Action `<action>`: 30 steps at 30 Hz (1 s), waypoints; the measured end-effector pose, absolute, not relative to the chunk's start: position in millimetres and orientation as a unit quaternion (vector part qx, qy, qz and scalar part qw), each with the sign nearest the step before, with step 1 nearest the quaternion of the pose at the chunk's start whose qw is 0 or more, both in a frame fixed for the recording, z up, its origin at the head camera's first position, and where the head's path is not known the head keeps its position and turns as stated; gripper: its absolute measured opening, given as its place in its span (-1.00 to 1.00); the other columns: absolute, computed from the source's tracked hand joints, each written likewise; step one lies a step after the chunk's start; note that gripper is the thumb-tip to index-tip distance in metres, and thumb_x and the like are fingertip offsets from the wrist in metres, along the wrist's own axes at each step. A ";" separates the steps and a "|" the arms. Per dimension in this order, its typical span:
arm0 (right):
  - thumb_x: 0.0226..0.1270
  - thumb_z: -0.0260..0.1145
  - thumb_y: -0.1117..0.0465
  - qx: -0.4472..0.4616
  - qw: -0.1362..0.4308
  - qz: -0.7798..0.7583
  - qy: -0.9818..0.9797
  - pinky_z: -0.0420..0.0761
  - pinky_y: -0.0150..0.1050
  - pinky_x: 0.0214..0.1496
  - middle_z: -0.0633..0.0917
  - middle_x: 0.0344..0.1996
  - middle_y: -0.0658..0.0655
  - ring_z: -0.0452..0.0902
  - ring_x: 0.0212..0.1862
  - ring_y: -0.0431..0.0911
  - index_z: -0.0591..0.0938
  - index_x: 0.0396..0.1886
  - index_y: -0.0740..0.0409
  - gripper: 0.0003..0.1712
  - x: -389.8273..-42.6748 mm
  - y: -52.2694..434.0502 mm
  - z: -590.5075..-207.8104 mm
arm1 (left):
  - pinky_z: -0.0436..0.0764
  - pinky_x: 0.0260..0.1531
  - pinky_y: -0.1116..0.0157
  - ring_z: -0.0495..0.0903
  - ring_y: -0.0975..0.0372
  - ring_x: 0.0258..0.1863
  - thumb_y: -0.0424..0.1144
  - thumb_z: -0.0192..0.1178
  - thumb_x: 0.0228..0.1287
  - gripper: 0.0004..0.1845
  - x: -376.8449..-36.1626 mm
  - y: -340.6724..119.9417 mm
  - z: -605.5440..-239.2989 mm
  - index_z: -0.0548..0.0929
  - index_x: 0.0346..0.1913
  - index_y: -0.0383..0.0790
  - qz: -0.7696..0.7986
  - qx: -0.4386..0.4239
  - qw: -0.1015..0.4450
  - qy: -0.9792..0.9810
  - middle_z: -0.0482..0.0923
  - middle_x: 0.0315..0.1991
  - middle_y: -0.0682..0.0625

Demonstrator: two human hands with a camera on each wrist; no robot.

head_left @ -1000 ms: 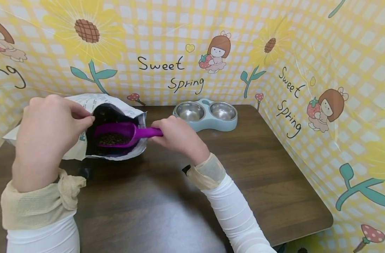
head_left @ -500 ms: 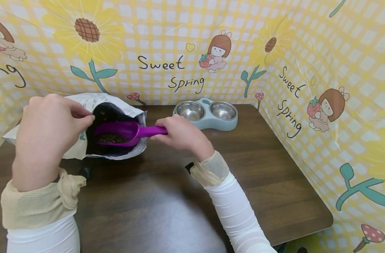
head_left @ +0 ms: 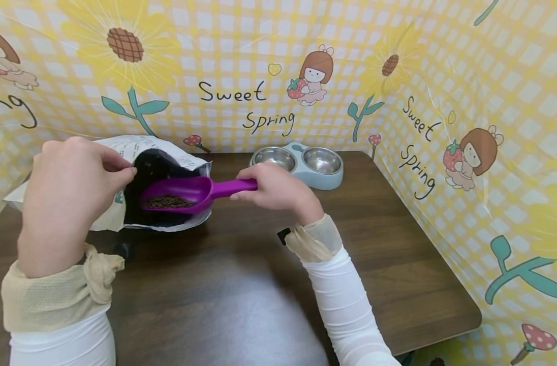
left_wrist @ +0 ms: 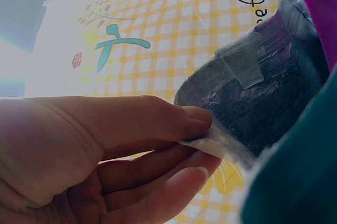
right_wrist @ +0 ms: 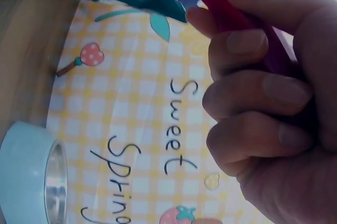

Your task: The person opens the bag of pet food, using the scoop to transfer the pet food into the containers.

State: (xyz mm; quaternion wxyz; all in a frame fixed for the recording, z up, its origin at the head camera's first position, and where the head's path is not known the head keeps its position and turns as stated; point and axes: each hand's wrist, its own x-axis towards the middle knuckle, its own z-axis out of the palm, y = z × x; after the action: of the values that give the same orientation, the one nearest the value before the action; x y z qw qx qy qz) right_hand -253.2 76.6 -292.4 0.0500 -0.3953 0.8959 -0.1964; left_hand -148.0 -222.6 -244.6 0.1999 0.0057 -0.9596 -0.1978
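A purple scoop (head_left: 193,190) holds small brown kibble (head_left: 168,202), its bowl lying within the mouth of a pet food bag (head_left: 200,218). My right hand (head_left: 278,188) grips the scoop's handle, fingers curled round it, as the right wrist view also shows. The edge of the bag's opening is pinched between thumb and fingers of my left hand (head_left: 77,193); in the left wrist view the thumb (left_wrist: 195,121) presses on that thin edge. The bag's dark inside faces the right hand. Behind my left hand much of the bag is hidden.
A light blue double pet bowl stand (head_left: 326,180) with two steel bowls (head_left: 321,160) stands at the back of the brown wooden table (head_left: 374,264), just beyond my right hand. A yellow checked cloth (head_left: 242,46) hangs around the table's back and right side.
My right hand has drawn the scoop to the right, partly out of the bag, and now overlaps the left steel bowl in the head view. The left hand and bag have hardly moved.
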 end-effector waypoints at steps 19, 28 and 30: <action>0.44 0.55 0.07 -0.368 0.089 -0.266 0.886 0.50 -0.27 -0.30 0.70 -0.48 0.02 0.47 -0.43 -0.13 0.87 -0.12 0.02 -0.84 -267.3 149.2 -280.9 | 0.52 -0.19 -0.33 0.59 -0.55 -0.14 -0.26 0.37 0.31 -0.81 -148.7 -222.7 -245.3 0.90 -0.20 -0.31 -0.201 0.011 0.209 -0.957 0.85 -0.24 -0.33; 0.41 0.57 0.08 -0.291 0.073 -0.292 0.908 0.52 -0.27 -0.31 0.72 -0.43 0.05 0.51 -0.39 -0.08 0.87 -0.17 0.03 -0.85 -267.3 194.2 -276.8 | 0.50 -0.24 -0.34 0.59 -0.55 -0.18 -0.26 0.37 0.31 -0.81 -149.3 -222.7 -245.0 0.90 -0.22 -0.31 -0.195 0.001 0.213 -0.958 0.85 -0.29 -0.31; 0.42 0.56 0.07 -0.274 0.063 -0.287 0.916 0.48 -0.27 -0.33 0.69 -0.47 0.03 0.48 -0.39 -0.08 0.87 -0.17 0.02 -0.85 -267.5 202.1 -276.9 | 0.51 -0.24 -0.35 0.60 -0.55 -0.19 -0.26 0.37 0.30 -0.81 -149.3 -222.8 -244.9 0.90 -0.22 -0.31 -0.193 0.001 0.214 -0.958 0.85 -0.29 -0.31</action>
State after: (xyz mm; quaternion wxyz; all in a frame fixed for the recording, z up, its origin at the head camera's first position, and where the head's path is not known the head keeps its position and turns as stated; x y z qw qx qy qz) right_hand -267.5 202.1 -276.9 0.0626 -0.2738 0.9157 -0.2874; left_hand -149.3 -222.8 -244.9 0.2137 0.0008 -0.9577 -0.1927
